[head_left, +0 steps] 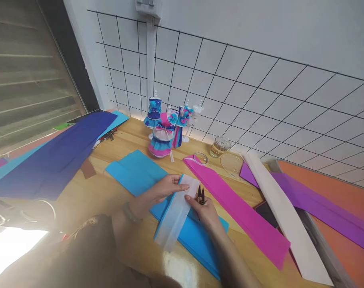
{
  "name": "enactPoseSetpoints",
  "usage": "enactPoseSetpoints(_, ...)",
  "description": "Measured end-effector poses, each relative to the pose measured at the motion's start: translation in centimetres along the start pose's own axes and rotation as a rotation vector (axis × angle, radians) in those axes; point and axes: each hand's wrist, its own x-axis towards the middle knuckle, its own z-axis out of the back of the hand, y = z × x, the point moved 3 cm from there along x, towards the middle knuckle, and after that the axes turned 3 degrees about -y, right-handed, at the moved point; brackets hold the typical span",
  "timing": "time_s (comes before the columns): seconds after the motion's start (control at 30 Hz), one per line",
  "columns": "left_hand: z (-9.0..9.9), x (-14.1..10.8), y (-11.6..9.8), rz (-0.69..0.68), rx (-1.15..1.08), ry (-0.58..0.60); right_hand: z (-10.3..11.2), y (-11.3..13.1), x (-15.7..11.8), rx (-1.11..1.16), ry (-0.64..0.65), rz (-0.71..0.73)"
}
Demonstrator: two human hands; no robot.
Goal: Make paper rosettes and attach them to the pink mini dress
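Note:
My left hand (169, 187) pinches the upper left edge of a white strip (176, 214) with a blue edge showing along its left side. At the strip's upper right, my right hand (203, 208) holds small dark snips (201, 195), blades pointing up, and its thumb presses on the strip. Folded blue paper (137, 168) lies beneath the strip and both hands, running diagonally over the wooden table (122, 140). To the right of my right hand lies a pink strip (239, 208).
Small dress forms (162, 138) in blue, pink and white stand at the back, beside a glass jar (219, 147) and a tape roll (201, 158). Dark blue paper (59, 156) lies at left. White (287, 220) and purple (314, 208) strips lie at right. A wire grid covers the wall.

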Motion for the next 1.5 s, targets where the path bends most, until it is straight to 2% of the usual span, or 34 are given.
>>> enactPoseSetpoints(0.13,-0.1,0.5,-0.3,-0.024,-0.055,-0.066,0.3,0.6,-0.5,-0.105,0.065,0.086)
enactPoseSetpoints(0.23,-0.1,0.4,-0.6,-0.028,-0.011,-0.104,1.6,1.2,-0.9,-0.205,0.105,0.110)
enactPoseSetpoints(0.4,-0.6,0.2,-0.8,-0.045,0.050,-0.053,4.8,2.9,-1.2,-0.347,0.070,0.116)
enactPoseSetpoints(0.6,-1.3,0.3,-0.6,-0.037,0.169,-0.038,6.4,5.3,-2.3,-0.511,0.110,0.069)
enactPoseSetpoints(0.7,-1.5,0.3,-0.5,-0.023,0.202,-0.054,6.4,5.9,-2.6,-0.547,0.099,0.099)
enactPoseSetpoints(0.83,-2.0,0.5,-0.2,0.022,0.156,-0.026,5.5,5.1,-1.8,-0.551,0.035,0.171)
enactPoseSetpoints(0.93,-2.4,0.5,-0.1,0.041,0.126,0.017,4.7,4.0,-0.8,-0.458,-0.018,0.176)
enactPoseSetpoints(1.03,-2.4,0.4,0.0,0.054,0.128,-0.011,4.2,3.1,-0.2,-0.356,-0.056,0.165)
enactPoseSetpoints(1.3,-1.8,1.0,1.0,0.122,0.033,0.040,4.3,2.3,0.4,-0.251,0.011,0.110)
enactPoseSetpoints(1.5,-1.1,2.1,1.7,0.128,0.063,0.012,4.4,2.2,1.5,-0.225,-0.039,0.100)
